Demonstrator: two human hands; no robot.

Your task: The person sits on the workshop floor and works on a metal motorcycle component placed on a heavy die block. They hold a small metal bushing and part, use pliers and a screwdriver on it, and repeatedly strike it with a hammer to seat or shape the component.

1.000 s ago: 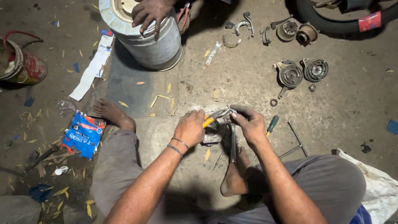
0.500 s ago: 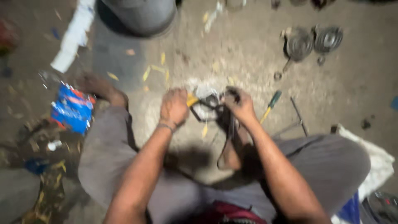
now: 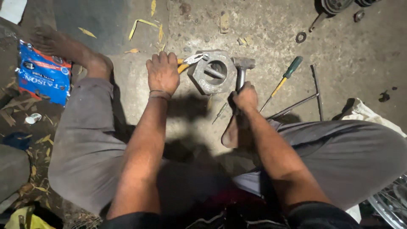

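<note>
A heavy grey metal block (image 3: 212, 72) with a round hole and a pin across it lies on the concrete between my knees. My left hand (image 3: 162, 73) grips yellow-handled pliers (image 3: 190, 60) whose jaws rest on the block's upper left edge. My right hand (image 3: 244, 97) is closed around the shaft of a hammer (image 3: 243, 66), its head lying just right of the block. I sit on the ground, with my bare left foot (image 3: 70, 48) stretched out at the upper left.
A green-handled screwdriver (image 3: 282, 80) and a metal T-shaped wrench (image 3: 314, 92) lie right of the hammer. A small screwdriver (image 3: 220, 112) lies below the block. A blue plastic packet (image 3: 42, 76) sits at left, a white cloth (image 3: 369, 114) at right, round metal parts (image 3: 335, 5) at top right.
The view has dropped closer to the block. My right hand moved off the block and took the hammer's shaft. My left hand stays on the pliers.
</note>
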